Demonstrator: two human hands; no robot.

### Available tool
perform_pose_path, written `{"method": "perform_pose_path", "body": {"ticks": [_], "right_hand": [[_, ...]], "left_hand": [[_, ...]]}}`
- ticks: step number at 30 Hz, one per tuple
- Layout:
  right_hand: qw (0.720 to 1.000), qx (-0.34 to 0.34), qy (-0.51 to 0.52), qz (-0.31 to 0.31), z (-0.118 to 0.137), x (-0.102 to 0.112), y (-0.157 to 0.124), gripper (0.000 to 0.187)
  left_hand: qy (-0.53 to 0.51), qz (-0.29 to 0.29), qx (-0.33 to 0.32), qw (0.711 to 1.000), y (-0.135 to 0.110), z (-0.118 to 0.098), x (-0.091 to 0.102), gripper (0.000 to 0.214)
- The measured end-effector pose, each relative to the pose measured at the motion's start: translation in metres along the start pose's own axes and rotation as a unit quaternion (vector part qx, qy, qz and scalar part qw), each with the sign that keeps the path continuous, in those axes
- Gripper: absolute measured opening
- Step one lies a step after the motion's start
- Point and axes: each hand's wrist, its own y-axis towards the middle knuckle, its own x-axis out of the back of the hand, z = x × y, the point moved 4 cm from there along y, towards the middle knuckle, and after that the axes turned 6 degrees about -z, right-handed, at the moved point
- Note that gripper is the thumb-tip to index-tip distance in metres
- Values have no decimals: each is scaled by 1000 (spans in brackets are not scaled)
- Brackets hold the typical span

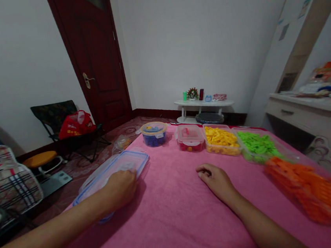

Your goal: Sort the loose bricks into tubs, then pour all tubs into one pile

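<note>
Left hand (123, 187) first: its fingers are folded down over a clear, blue-edged lid (107, 177), and the underside is hidden, so I cannot tell whether they pinch the rim or only press on it. The flat, glossy panel lies at the table's left side, apart from the containers, perhaps so it stays out of their way. Right hand (215, 180) lies loosely curled on the pink cloth (175, 213), a gap showing inside the bent fingers and nothing seen in it. That cloth is soft and matte, with shallow wrinkles.

Beyond stand a round container (154, 141) of blue pieces and a squarish one (190, 140) with red contents, both lidded. Clear-walled tubs of yellow (223, 151), green (254, 157) and orange pieces (313, 183) curve along the right, seemingly sorted by colour; the small pieces look like hard plastic, though the orange are blurred.
</note>
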Motion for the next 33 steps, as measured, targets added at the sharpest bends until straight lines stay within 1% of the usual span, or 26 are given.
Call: {"method": "perform_pose_path", "body": {"ticks": [6, 11, 13, 15, 17, 19, 20, 22, 24, 27, 29, 33], "right_hand": [[1000, 8, -4, -7, 2, 1, -1, 21], [1000, 10, -7, -1, 0, 0, -1, 22], [1000, 12, -7, 1, -1, 0, -1, 22], [1000, 12, -9, 0, -2, 0, -1, 22], [1000, 10, -14, -2, -2, -1, -1, 23], [1000, 10, -18, -3, -3, -1, 0, 23], [1000, 11, -19, -3, -3, -1, 0, 23], [1000, 13, -18, -1, -2, -1, 0, 22], [1000, 12, -17, -1, -2, -1, 0, 22], [1000, 15, -21, -3, -1, -1, 0, 22], [999, 19, -25, -6, 0, 0, 0, 22], [999, 23, -23, -9, -2, -1, 0, 22]], "left_hand": [[-10, 0, -1, 1000, -2, 4, 9, 39], [14, 0, -8, 1000, -6, 4, 16, 37], [13, -15, -9, 1000, -6, 5, 21, 39], [-20, -39, -8, 999, -3, 11, 25, 47], [-67, -63, -6, 996, 4, 23, 24, 49], [-107, -73, -1, 992, 15, 43, 16, 40], [-122, -70, 0, 990, 20, 54, 10, 41], [-146, -40, -1, 988, 32, 74, -2, 58], [-160, -3, -6, 987, 41, 88, -10, 73], [-140, 25, -41, 989, 54, 94, -11, 79], [-116, 30, -77, 990, 63, 92, -8, 77], [-94, 39, -124, 987, 84, 86, -3, 67]]}}
